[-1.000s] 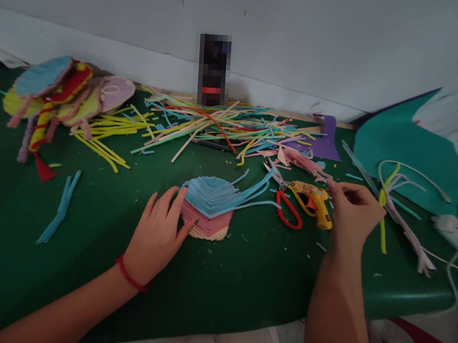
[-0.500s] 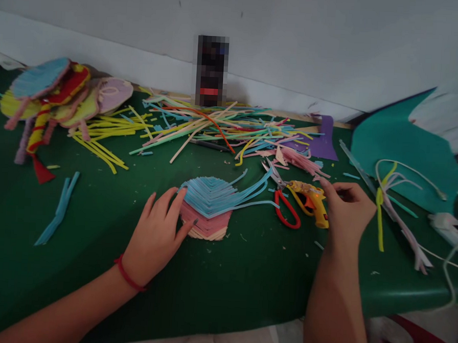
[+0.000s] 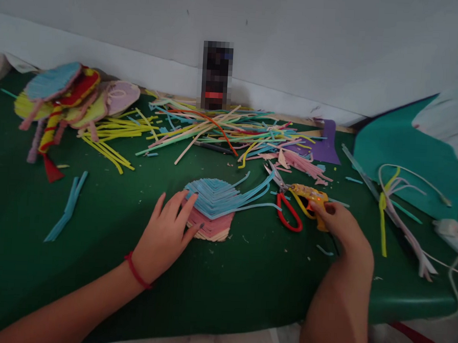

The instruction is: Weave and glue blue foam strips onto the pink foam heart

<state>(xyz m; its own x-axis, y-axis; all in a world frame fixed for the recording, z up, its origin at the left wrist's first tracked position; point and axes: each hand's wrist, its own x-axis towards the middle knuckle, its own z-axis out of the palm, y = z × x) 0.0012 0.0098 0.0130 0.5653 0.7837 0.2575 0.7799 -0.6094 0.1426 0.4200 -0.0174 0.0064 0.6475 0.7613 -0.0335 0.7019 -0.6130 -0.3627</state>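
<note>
A rounded woven piece (image 3: 212,204) of blue and pink fuzzy stems, with a pale lower edge, lies flat on the green table. My left hand (image 3: 166,235) rests on its left side, fingers spread and tips touching it. Loose blue stem ends (image 3: 256,192) stick out from the piece to the right. My right hand (image 3: 347,229) is closed round the handle of a yellow hot glue gun (image 3: 308,191), thumb on its back; the other fingers are mostly hidden. Red-handled scissors (image 3: 284,187) lie open just left of the glue gun.
Behind lies a heap of coloured stems (image 3: 219,127), with a pixelated upright object (image 3: 216,78) against the wall. Finished fan-like pieces (image 3: 53,83) are stacked at far left. Blue stems (image 3: 68,206) lie nearer. On the right are a teal sheet (image 3: 414,150), tied stems (image 3: 406,227) and a white cable (image 3: 453,280).
My right hand has come down and left from a pinch above the table onto the glue gun handle. My left hand stays on the woven piece. The view has shifted slightly.
</note>
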